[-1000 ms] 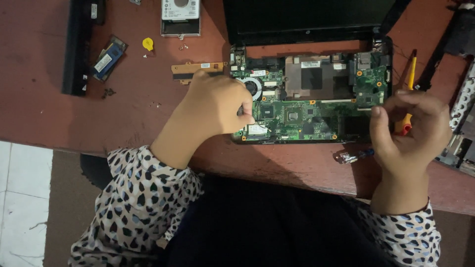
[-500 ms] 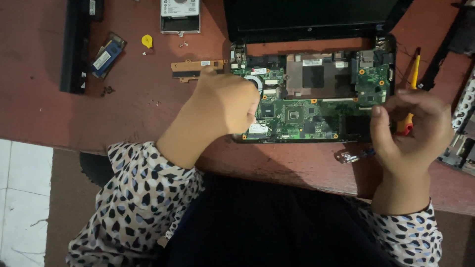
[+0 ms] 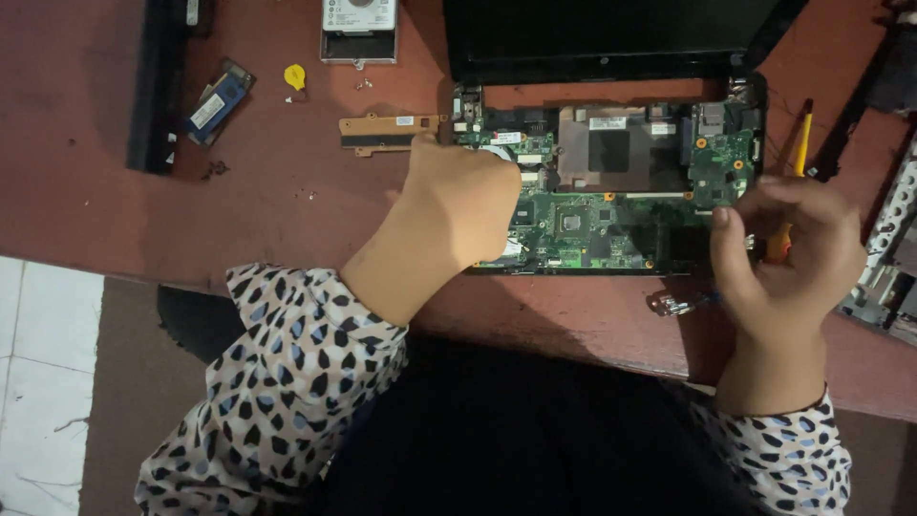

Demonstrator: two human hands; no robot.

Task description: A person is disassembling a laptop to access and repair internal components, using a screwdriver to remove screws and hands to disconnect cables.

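hands work mid-frame: left hand [image 3: 458, 205] curled on the green circuit board [image 3: 611, 205], right hand [image 3: 788, 253] clamped on an orange screwdriver [image 3: 791, 205].

Both hands [image 3: 458, 205] [image 3: 788, 253] curled, knuckles up

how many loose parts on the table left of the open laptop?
4: hard drive at the top edge, yellow piece beside it, blue memory module further left, tan bracket nearest the left hand. Tiny screws may escape notice.
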